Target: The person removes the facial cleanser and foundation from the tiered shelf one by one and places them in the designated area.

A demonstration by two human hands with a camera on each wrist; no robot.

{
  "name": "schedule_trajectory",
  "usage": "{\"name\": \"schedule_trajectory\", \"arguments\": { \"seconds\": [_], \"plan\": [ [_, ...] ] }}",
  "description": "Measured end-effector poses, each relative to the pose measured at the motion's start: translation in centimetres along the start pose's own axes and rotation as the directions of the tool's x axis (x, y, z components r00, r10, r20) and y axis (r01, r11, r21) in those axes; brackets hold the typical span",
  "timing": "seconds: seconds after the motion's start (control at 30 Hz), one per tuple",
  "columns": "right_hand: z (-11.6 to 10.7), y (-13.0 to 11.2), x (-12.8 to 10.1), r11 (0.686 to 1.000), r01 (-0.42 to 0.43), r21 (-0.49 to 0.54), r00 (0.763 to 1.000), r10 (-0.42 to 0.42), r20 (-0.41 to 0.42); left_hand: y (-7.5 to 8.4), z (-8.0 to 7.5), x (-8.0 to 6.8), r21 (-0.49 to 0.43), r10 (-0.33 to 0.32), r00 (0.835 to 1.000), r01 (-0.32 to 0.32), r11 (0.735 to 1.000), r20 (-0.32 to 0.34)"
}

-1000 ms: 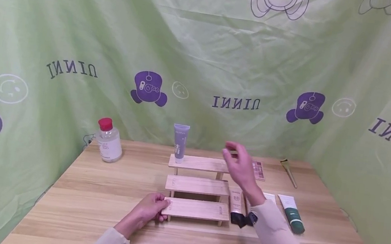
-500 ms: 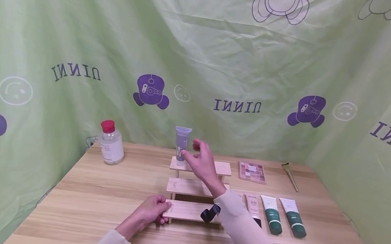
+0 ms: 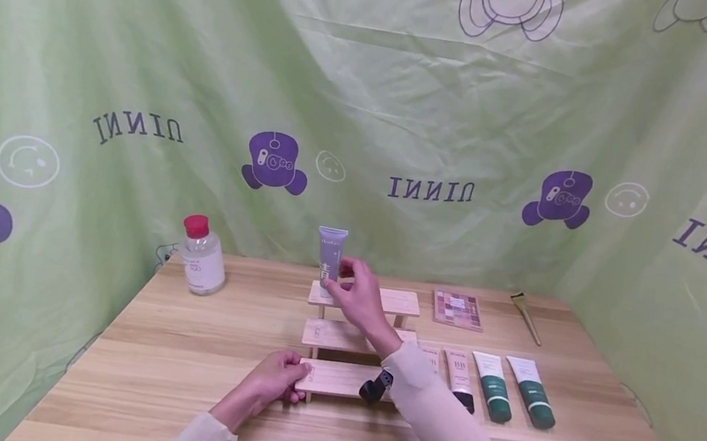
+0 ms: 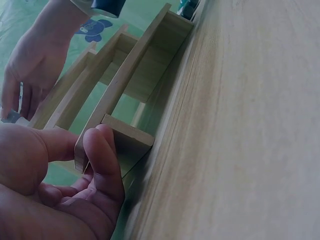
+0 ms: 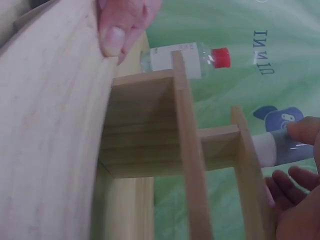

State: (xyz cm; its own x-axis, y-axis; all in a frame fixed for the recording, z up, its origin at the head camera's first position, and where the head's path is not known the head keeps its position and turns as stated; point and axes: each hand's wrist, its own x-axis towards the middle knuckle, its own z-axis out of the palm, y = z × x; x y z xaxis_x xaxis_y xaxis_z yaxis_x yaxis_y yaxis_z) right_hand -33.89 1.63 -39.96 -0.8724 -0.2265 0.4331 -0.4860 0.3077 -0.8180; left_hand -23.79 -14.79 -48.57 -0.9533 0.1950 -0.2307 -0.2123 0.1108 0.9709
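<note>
**Tube upright on the top step, both hands at the rack**

The tube [image 3: 329, 255], lilac-grey with its white cap down, stands at the left end of the top step of the rack [image 3: 359, 340], a three-step wooden stand in the middle of the counter [image 3: 172, 375]. The right hand [image 3: 358, 297] is at the tube's lower part, thumb and fingers [image 5: 302, 131] curled about it near the cap; the right wrist view shows the fingertips on the tube's grey body, so the hand holds it, though how firmly cannot be told. The left hand [image 3: 270, 381] pinches the left end of the bottom step, thumb on top and fingers [image 4: 102, 150] wrapped under the edge, which looks like steadying.

As for progress, judging by how things lie: one item is up on the rack and the two lower steps are bare. Left on the counter are four tubes lying flat in a row just right of the rack, two pale ones [image 3: 459, 376] and two green-capped ones [image 3: 508, 390], a palette [image 3: 457, 310] toward the back edge, a brush [image 3: 525, 314] near the back right corner, and a red-capped bottle [image 3: 202, 256] toward the back left corner. So the work seems to be at an early stage, with most pieces not yet on any step
</note>
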Motion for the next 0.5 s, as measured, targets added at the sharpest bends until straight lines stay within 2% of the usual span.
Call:
{"name": "schedule_trajectory", "arguments": {
  "seconds": [0.13,0.5],
  "plan": [
    [0.36,0.52,-0.24,1.0,0.009,-0.014,1.0,-0.009,0.028,-0.07,-0.01,0.16,-0.003,-0.006,1.0,0.006,1.0,0.006],
    [0.36,0.08,-0.36,0.999,0.003,-0.041,0.999,-0.002,0.037,-0.08,-0.07,0.17,-0.003,-0.01,1.0,0.01,1.0,0.002]
  ]
}}
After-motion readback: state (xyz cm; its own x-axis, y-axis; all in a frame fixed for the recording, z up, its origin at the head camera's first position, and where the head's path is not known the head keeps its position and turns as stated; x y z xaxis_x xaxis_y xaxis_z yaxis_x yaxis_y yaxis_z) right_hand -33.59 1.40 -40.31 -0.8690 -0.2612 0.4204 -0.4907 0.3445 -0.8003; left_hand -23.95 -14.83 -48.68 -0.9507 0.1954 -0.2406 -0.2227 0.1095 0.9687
